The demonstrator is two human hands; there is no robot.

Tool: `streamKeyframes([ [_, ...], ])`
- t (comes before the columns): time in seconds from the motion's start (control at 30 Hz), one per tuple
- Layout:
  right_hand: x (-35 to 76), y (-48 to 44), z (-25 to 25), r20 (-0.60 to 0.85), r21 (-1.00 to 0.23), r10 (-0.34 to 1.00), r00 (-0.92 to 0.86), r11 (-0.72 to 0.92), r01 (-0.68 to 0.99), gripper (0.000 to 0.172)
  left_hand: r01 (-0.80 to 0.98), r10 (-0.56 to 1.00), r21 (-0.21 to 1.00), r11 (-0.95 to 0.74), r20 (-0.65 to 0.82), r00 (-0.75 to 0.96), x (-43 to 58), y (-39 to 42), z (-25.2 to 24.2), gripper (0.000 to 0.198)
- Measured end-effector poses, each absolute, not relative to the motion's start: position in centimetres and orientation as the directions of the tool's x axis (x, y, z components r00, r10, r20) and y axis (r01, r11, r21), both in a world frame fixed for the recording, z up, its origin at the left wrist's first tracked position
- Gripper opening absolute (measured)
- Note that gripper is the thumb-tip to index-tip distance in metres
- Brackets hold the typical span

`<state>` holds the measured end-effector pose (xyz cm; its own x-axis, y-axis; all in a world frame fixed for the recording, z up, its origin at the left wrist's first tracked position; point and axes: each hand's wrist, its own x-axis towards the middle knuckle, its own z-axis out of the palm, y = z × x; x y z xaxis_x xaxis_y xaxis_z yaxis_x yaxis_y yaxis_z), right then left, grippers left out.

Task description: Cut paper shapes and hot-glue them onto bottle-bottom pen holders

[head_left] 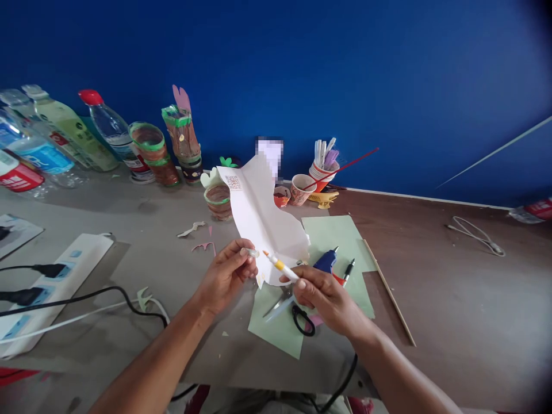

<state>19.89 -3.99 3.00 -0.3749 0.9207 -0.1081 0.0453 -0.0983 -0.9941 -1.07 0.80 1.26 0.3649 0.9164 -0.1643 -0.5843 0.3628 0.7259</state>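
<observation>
My right hand (321, 293) grips a white marker (282, 268) with a yellow band, its uncovered orange tip pointing up and left. Pinched between the thumb and fingers of my left hand (228, 273) is a small translucent pen cap (250, 252), just left of the marker tip and apart from it. Behind both hands stands a creased sheet of white paper (263, 213) with a curved cut edge and a printed code. Under my right hand lie scissors (303, 321) with black handles, partly covered, and a blue glue gun (326, 260).
Pale green paper (340, 233) lies beneath the tools, with a black pen (348, 270) and a wooden stick (390, 293) nearby. Paper cups (303, 190), painted containers (183, 135) and several bottles line the blue wall. A power strip (81, 259) with cables sits at left.
</observation>
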Motion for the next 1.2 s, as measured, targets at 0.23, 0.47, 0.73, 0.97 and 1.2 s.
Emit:
streamKeyframes([
  [0.23,19.7,-4.0,3.1,-0.144,-0.985,0.904,-0.402,-0.094,0.142,0.044,-0.628,0.921,0.684,0.371,-0.185,0.342,-1.3,1.2,1.2,0.015],
  [0.47,19.6,-3.9,3.4,-0.18,-0.97,0.902,-0.392,-0.096,0.225,0.042,-0.613,0.93,0.71,0.347,-0.179,0.32,-1.3,1.2,1.2,0.016],
  [0.73,19.3,-3.8,3.7,-0.206,-0.949,0.906,-0.371,-0.092,0.303,0.036,-0.503,0.936,0.806,0.312,-0.172,0.306,-1.4,0.9,1.0,0.021],
  [0.97,19.3,-3.8,3.7,-0.228,-0.937,0.904,-0.361,-0.103,0.335,0.034,-0.363,0.944,0.892,0.27,-0.171,0.284,-1.0,0.7,0.9,0.029],
  [1.2,19.1,-3.8,3.6,-0.217,-0.937,0.91,-0.353,-0.093,0.336,0.035,-0.315,0.956,0.933,0.172,-0.08,0.283,-0.5,0.1,-0.2,0.025],
])
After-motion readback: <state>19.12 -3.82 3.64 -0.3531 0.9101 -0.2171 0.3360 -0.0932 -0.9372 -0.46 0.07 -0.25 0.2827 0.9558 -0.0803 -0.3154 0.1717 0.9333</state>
